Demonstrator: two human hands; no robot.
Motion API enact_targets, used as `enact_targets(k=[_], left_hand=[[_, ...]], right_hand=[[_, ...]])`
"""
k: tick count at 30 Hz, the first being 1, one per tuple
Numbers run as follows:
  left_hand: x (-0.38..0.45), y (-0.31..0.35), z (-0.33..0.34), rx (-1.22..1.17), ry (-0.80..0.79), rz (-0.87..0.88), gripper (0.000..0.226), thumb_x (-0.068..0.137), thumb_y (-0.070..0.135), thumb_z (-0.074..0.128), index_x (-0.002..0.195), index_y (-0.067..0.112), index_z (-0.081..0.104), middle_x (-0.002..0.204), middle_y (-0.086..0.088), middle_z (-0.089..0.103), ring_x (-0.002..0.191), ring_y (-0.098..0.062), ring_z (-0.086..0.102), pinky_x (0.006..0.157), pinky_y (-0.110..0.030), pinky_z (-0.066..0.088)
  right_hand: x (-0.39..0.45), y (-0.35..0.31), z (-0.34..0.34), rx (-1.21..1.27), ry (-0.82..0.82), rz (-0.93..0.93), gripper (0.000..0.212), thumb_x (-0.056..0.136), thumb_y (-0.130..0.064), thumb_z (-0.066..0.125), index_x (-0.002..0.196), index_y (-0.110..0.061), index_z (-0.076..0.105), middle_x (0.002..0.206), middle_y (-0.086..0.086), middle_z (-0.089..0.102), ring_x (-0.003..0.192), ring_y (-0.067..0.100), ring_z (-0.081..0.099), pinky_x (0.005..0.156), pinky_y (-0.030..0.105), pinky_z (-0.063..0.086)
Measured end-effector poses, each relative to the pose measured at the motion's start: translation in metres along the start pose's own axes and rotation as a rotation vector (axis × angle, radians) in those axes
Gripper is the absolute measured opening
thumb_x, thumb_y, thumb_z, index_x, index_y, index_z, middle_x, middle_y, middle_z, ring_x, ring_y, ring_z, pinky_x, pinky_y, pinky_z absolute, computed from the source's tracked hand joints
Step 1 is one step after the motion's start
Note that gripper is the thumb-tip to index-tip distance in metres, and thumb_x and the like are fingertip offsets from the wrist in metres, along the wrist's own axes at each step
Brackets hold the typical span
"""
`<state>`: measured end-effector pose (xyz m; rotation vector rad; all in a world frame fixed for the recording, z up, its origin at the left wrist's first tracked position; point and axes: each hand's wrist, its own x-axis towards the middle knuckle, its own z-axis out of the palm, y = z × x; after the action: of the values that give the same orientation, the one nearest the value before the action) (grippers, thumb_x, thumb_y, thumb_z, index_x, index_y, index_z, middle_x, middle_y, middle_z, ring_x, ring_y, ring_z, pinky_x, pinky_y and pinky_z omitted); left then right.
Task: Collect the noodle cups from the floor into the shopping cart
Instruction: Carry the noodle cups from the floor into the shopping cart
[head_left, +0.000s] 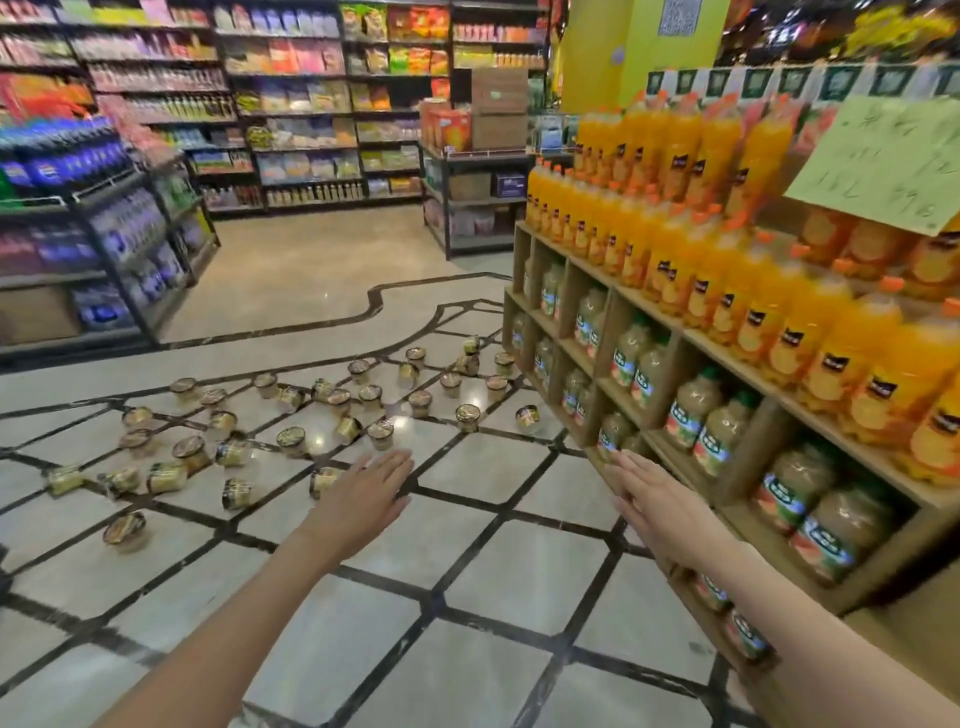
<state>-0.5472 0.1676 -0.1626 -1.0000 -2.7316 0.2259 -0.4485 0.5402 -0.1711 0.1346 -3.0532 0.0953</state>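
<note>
Mid-frame, above the floor (467, 597): left hand (363, 499) and right hand (660, 504) outstretched, fingers straight and together, holding nothing. Noodle cups (291, 441) scattered centre-left; some upright, others tipped sideways, pointing various ways.

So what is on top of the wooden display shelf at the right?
On the wooden shelf stand tiered rows of orange juice bottles, with a green handwritten sign partly covering those at the far right. The bottles behind the sign are hidden.
</note>
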Motion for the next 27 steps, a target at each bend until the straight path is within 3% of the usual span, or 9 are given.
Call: enact_targets(k=[4, 7, 9, 15, 22, 27], left_hand=[[0.105, -0.036, 0.011, -0.032, 0.022, -0.033, 0.051, 0.1, 0.034, 0.042, 0.144, 0.009, 0.038, 0.151, -0.005, 0.035, 0.14, -0.019, 0.033, 0.116, -0.037, 0.021], [0.174, -0.069, 0.023, -0.002, -0.006, -0.021, 0.048, 0.096, 0.031, 0.049, 0.136, 0.005, 0.049, 0.141, -0.012, 0.051, 0.132, -0.024, 0.046, 0.111, -0.043, 0.032], [0.22, -0.088, 0.031, -0.011, -0.017, -0.029, 0.048, 0.096, 0.031, 0.05, 0.136, 0.004, 0.049, 0.142, -0.012, 0.049, 0.132, -0.024, 0.046, 0.112, -0.043, 0.029], [0.362, -0.152, 0.08, -0.023, -0.054, -0.016, 0.055, 0.101, 0.039, 0.034, 0.149, 0.012, 0.027, 0.157, -0.005, 0.025, 0.144, -0.016, 0.021, 0.119, -0.034, 0.011], [0.504, -0.226, 0.123, -0.047, -0.122, -0.002, 0.055, 0.103, 0.037, 0.03, 0.152, 0.016, 0.015, 0.159, -0.001, 0.017, 0.144, -0.017, 0.017, 0.117, -0.03, 0.009], [0.593, -0.265, 0.169, -0.126, -0.196, -0.02, 0.055, 0.103, 0.037, 0.031, 0.152, 0.015, 0.017, 0.159, -0.003, 0.016, 0.145, -0.017, 0.015, 0.117, -0.03, 0.006]], right_hand=[[0.096, 0.045, -0.019, -0.009, 0.044, -0.012, 0.05, 0.102, -0.033, 0.035, 0.149, -0.016, 0.03, 0.158, -0.002, 0.02, 0.146, 0.013, 0.015, 0.119, 0.027, 0.008], [0.163, 0.072, -0.024, 0.004, 0.05, -0.036, 0.047, 0.102, -0.029, 0.037, 0.146, -0.012, 0.034, 0.157, 0.003, 0.022, 0.146, 0.016, 0.017, 0.116, 0.023, 0.007], [0.213, 0.092, -0.015, 0.026, 0.052, -0.036, 0.047, 0.102, -0.029, 0.039, 0.145, -0.012, 0.035, 0.157, 0.005, 0.025, 0.146, 0.018, 0.018, 0.117, 0.026, 0.01], [0.361, 0.134, 0.014, 0.053, 0.009, 0.02, 0.05, 0.101, -0.031, 0.039, 0.148, -0.013, 0.032, 0.158, 0.003, 0.022, 0.146, 0.016, 0.015, 0.117, 0.027, 0.01], [0.513, 0.181, 0.043, 0.105, -0.09, 0.119, 0.052, 0.101, -0.035, 0.039, 0.148, -0.015, 0.031, 0.158, 0.001, 0.021, 0.146, 0.014, 0.015, 0.119, 0.029, 0.014], [0.601, 0.22, 0.073, 0.149, -0.198, 0.206, 0.053, 0.101, -0.036, 0.039, 0.149, -0.016, 0.03, 0.158, 0.0, 0.02, 0.146, 0.015, 0.014, 0.119, 0.033, 0.016]])
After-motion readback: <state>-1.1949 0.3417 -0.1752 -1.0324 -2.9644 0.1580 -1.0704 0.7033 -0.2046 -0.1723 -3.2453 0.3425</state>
